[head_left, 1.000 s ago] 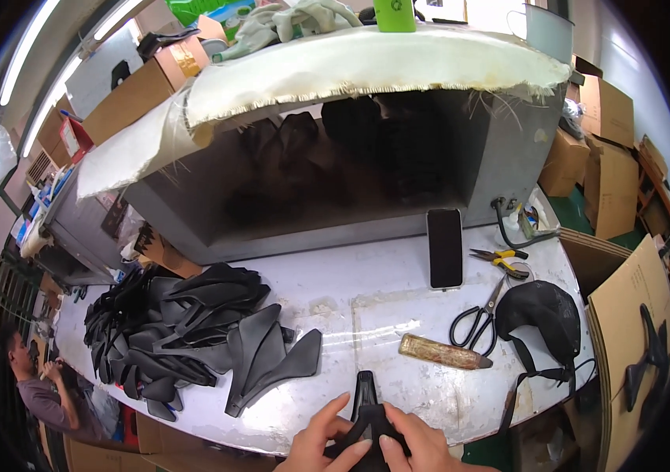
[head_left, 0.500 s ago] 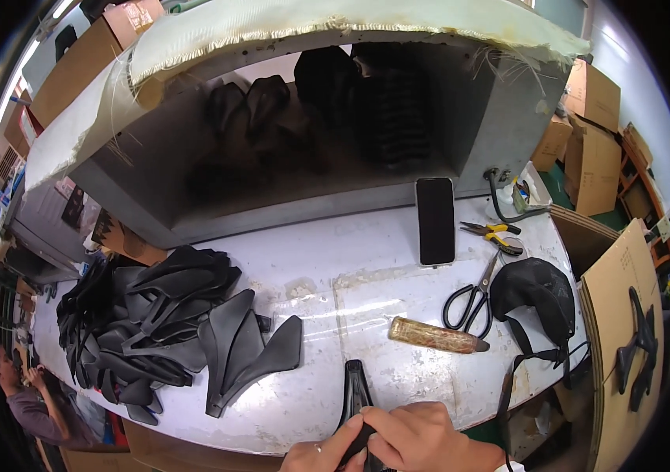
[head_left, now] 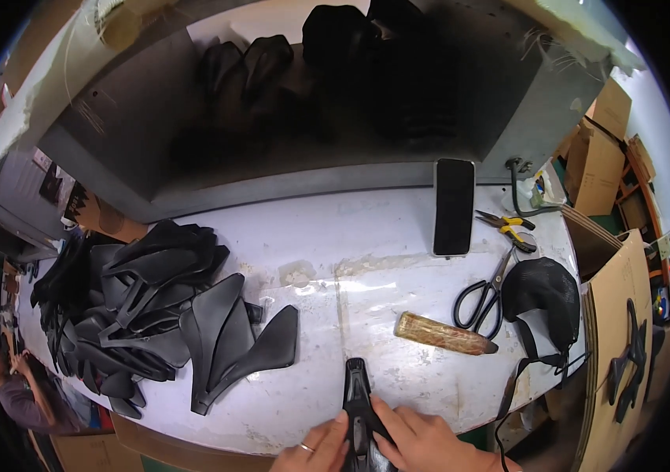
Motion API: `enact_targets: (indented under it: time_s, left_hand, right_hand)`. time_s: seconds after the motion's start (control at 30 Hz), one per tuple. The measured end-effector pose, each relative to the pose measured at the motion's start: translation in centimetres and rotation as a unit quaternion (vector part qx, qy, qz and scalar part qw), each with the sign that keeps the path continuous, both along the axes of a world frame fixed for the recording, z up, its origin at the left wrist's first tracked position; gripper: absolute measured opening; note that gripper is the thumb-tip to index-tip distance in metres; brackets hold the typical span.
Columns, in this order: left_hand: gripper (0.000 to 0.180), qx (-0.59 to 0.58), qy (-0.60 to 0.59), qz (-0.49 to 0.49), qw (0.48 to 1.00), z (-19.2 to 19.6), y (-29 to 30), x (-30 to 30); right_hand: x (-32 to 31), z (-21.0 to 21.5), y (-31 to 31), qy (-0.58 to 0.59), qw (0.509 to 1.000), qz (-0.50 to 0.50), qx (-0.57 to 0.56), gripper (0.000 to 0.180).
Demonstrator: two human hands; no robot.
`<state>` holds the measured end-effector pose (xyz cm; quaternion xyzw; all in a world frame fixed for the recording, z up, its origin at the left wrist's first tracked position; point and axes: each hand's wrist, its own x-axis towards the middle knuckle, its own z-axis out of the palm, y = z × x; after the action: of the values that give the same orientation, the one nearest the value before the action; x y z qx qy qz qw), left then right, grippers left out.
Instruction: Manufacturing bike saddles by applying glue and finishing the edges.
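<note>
At the table's near edge lies a black bicycle saddle [head_left: 358, 393], its narrow nose pointing away from me and its hollow side up. My left hand [head_left: 315, 448] grips its left edge, fingers bent and thumb along the rim; a ring shows on one finger. My right hand [head_left: 421, 439] presses on the right edge with its fingers closed along it. The wide rear end is partly hidden by my hands and the frame's lower edge. Left of it, two-pronged black saddle covers [head_left: 221, 338] lie at the edge of a heap of similar black pieces [head_left: 142, 275].
A worn wrapped-handle tool [head_left: 441, 333], black-handled scissors [head_left: 480, 303], yellow-handled pliers [head_left: 508, 225] and a black strapped mesh item [head_left: 541, 307] lie to the right. A phone [head_left: 453, 206] leans beneath a grey box-like hood [head_left: 288, 181]. Another person [head_left: 28, 393] sits at far left.
My hands have spread apart from over the saddle's middle to its two sides, uncovering its hollow centre. The view has tilted downward slightly.
</note>
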<state>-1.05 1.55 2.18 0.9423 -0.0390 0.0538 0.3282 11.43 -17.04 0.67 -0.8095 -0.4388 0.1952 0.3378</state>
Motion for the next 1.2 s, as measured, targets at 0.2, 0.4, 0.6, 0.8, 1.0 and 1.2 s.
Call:
enact_targets:
  time_s: [0.2,0.4,0.6,0.8,1.0,1.2]
  left_hand:
    - [0.050,-0.169,0.148,0.114,0.968,-2.1,1.7,2.6]
    - [0.052,-0.094,0.088,0.097,0.987,-4.1,2.9,5.3]
    - [0.050,-0.085,0.115,0.093,0.985,-4.3,3.3,5.8]
    - [0.048,-0.090,0.174,0.067,0.978,-4.0,4.1,5.3]
    - [0.049,-0.232,0.158,0.083,0.956,-4.4,3.2,4.2]
    - [0.051,-0.189,0.164,0.098,0.963,-4.6,1.5,4.1]
  right_hand:
    - [0.3,-2.1,-0.2,-0.120,0.989,0.071,-0.054,0.040]
    - [2.3,-3.7,1.4,-0.091,0.993,0.043,-0.055,0.026]
    - [2.8,-3.4,1.6,-0.015,0.999,0.005,-0.046,0.025]
    - [2.7,-2.9,1.3,0.026,0.995,0.050,-0.088,0.033]
    - [1.7,-2.3,1.8,0.116,0.991,-0.021,-0.057,0.051]
    - [0.2,-1.7,2.4,0.134,0.985,-0.026,-0.107,0.062]
